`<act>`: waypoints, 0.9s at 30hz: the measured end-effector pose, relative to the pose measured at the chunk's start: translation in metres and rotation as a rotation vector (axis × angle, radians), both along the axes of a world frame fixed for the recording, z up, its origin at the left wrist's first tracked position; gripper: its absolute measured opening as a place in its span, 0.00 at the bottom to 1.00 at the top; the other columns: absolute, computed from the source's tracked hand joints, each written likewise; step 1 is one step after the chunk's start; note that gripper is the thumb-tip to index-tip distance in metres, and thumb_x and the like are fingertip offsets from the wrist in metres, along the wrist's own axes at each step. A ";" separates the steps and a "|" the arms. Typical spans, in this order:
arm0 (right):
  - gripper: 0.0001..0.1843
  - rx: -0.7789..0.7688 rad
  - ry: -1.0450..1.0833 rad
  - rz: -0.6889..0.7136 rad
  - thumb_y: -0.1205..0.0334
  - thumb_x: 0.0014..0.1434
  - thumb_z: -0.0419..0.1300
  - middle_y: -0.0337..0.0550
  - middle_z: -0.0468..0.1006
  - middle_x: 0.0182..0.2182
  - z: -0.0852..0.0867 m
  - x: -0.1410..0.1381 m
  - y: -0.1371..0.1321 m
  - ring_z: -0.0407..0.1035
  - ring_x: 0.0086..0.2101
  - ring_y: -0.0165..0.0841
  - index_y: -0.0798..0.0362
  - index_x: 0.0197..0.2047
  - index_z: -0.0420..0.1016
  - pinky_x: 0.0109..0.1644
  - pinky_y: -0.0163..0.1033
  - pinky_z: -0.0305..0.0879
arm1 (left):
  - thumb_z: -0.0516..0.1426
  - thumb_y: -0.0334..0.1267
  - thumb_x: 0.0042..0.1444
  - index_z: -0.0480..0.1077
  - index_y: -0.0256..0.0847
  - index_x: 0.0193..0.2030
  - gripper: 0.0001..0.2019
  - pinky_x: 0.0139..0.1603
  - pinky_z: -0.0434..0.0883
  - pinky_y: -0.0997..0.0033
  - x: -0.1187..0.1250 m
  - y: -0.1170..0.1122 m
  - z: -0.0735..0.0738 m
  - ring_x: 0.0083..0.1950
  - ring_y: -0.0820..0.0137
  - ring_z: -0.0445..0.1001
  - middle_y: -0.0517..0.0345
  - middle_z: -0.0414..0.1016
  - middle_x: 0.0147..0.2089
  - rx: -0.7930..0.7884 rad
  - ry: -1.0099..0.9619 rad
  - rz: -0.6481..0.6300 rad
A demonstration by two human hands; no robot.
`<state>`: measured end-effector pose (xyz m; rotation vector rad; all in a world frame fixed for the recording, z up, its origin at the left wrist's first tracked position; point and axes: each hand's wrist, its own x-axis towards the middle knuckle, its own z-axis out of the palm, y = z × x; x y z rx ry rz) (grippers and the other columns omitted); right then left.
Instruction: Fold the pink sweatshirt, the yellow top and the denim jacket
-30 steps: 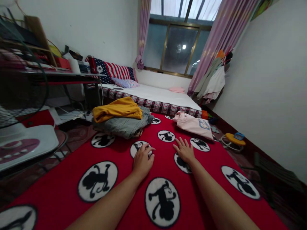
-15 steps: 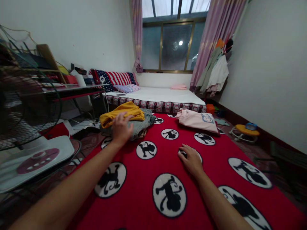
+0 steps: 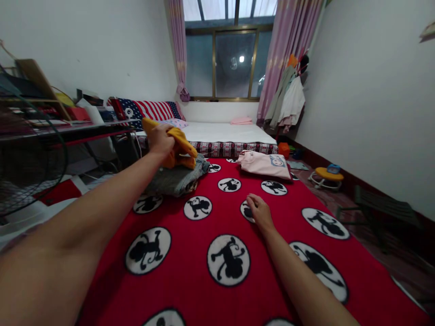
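My left hand is closed on a yellow garment, whose folds hang down on both sides of the fingers. It is held just above a stack of folded clothes, with blue-grey denim on top. Whether the yellow cloth's lower edge still touches the denim I cannot tell. Over a white monkey circle on the red blanket, my right hand holds nothing, its fingers loosely bent and partly hidden. Farther back lies a folded pale pink garment with a blue printed patch.
A fan and a cluttered desk stand on the left. Behind the blanket is a bed with a white sheet. On the right floor are a yellow round stool and a dark folding stool. Clothes hang by the curtain.
My left hand has gripped the yellow garment and raised it off the denim. My right hand has shifted slightly, its fingers more bent. The view has turned a little to the right.
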<state>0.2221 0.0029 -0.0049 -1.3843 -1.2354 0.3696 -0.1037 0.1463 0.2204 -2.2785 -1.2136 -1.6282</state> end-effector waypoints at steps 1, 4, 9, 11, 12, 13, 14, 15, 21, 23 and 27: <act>0.27 0.033 0.184 -0.025 0.39 0.54 0.57 0.52 0.78 0.46 0.002 0.002 0.000 0.71 0.49 0.42 0.54 0.44 0.77 0.54 0.49 0.64 | 0.50 0.28 0.52 0.73 0.28 0.49 0.18 0.58 0.63 0.54 0.025 -0.017 -0.001 0.53 0.63 0.69 0.49 0.74 0.45 0.011 0.060 -0.029; 0.34 0.150 0.739 -0.108 0.31 0.53 0.50 0.52 0.72 0.53 0.007 0.016 -0.011 0.71 0.50 0.39 0.53 0.47 0.71 0.50 0.46 0.68 | 0.59 0.24 0.44 0.76 0.40 0.47 0.21 0.54 0.69 0.66 0.086 -0.088 -0.043 0.48 0.68 0.72 0.57 0.74 0.45 -0.032 0.252 -0.248; 0.34 0.242 1.129 -0.137 0.28 0.54 0.44 0.48 0.72 0.51 0.008 0.047 -0.046 0.71 0.48 0.35 0.49 0.45 0.67 0.47 0.42 0.70 | 0.66 0.36 0.47 0.76 0.47 0.49 0.19 0.57 0.68 0.55 0.113 -0.188 -0.163 0.58 0.57 0.70 0.50 0.70 0.58 -0.278 0.549 -0.580; 0.33 0.235 1.083 -0.155 0.29 0.52 0.46 0.46 0.74 0.46 0.006 0.053 -0.053 0.72 0.45 0.35 0.48 0.45 0.66 0.45 0.42 0.71 | 0.60 0.34 0.55 0.75 0.45 0.49 0.14 0.59 0.68 0.58 0.111 -0.199 -0.189 0.57 0.61 0.70 0.51 0.71 0.55 -0.311 0.363 -0.532; 0.32 0.232 1.036 -0.166 0.30 0.51 0.49 0.45 0.74 0.44 0.004 0.054 -0.054 0.72 0.44 0.36 0.48 0.46 0.66 0.45 0.42 0.71 | 0.58 0.33 0.58 0.74 0.44 0.50 0.13 0.60 0.67 0.59 0.109 -0.198 -0.196 0.57 0.63 0.70 0.51 0.71 0.55 -0.307 0.251 -0.488; 0.32 0.227 0.978 -0.179 0.32 0.50 0.53 0.44 0.74 0.44 0.004 0.053 -0.054 0.72 0.44 0.36 0.48 0.47 0.65 0.45 0.42 0.71 | 0.56 0.33 0.59 0.72 0.42 0.52 0.14 0.61 0.66 0.60 0.108 -0.195 -0.200 0.58 0.64 0.69 0.50 0.70 0.55 -0.297 0.150 -0.437; 0.33 0.221 0.909 -0.200 0.35 0.48 0.57 0.44 0.74 0.45 0.003 0.050 -0.052 0.72 0.45 0.36 0.48 0.50 0.63 0.46 0.42 0.71 | 0.55 0.32 0.60 0.70 0.41 0.55 0.16 0.63 0.64 0.59 0.107 -0.191 -0.203 0.60 0.64 0.67 0.49 0.68 0.57 -0.285 0.074 -0.385; 0.36 0.208 0.828 -0.230 0.38 0.46 0.59 0.45 0.74 0.47 0.003 0.047 -0.050 0.71 0.47 0.37 0.49 0.54 0.62 0.47 0.42 0.70 | 0.54 0.31 0.59 0.68 0.40 0.57 0.18 0.65 0.63 0.58 0.107 -0.185 -0.205 0.61 0.63 0.65 0.48 0.67 0.58 -0.279 0.021 -0.332; 0.54 -0.007 0.309 -0.375 0.40 0.41 0.65 0.59 0.67 0.58 0.005 0.036 -0.046 0.66 0.55 0.45 0.56 0.65 0.52 0.56 0.45 0.63 | 0.53 0.32 0.59 0.62 0.40 0.61 0.22 0.66 0.61 0.56 0.106 -0.173 -0.217 0.62 0.62 0.64 0.47 0.65 0.59 -0.295 -0.053 -0.207; 0.53 -0.022 0.223 -0.338 0.42 0.40 0.65 0.59 0.69 0.56 0.005 0.036 -0.046 0.68 0.53 0.45 0.57 0.64 0.54 0.55 0.45 0.64 | 0.53 0.32 0.60 0.59 0.41 0.63 0.24 0.68 0.59 0.55 0.107 -0.175 -0.218 0.65 0.61 0.61 0.47 0.62 0.62 -0.250 -0.041 -0.201; 0.39 -0.027 0.123 -0.376 0.46 0.42 0.63 0.56 0.73 0.50 0.004 0.035 -0.045 0.70 0.48 0.44 0.56 0.55 0.65 0.54 0.47 0.64 | 0.55 0.34 0.58 0.54 0.43 0.67 0.30 0.69 0.55 0.52 0.105 -0.167 -0.215 0.69 0.58 0.56 0.46 0.57 0.68 -0.193 -0.009 -0.087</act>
